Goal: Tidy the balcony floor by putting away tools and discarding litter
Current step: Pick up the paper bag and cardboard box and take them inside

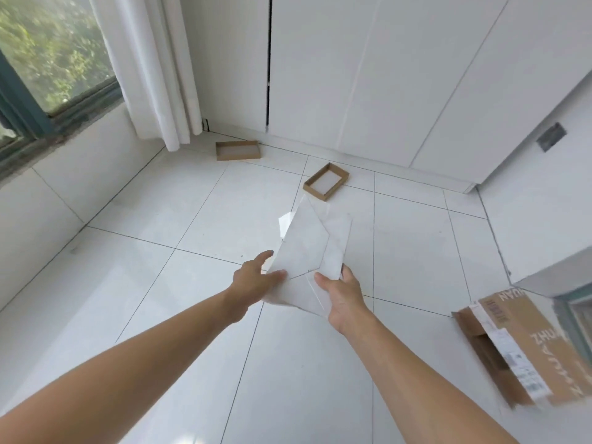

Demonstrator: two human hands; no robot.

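Both hands hold a clear, glossy plastic sheet or bag [307,248] above the white tiled floor, in the middle of the head view. My left hand [256,277] pinches its lower left edge with thumb and fingers. My right hand [339,293] grips its lower right corner, thumb on top. The sheet is see-through, so the tile lines show through it. Two shallow brown cardboard trays lie on the floor beyond: one [237,150] near the curtain, one [326,181] closer to the white cabinet.
A brown shipping box [519,350] with a white label lies on its side at the right. White cabinet doors [384,75] fill the far wall. A white curtain [150,65] hangs by the window [54,49] at left. A low wall runs under the window.
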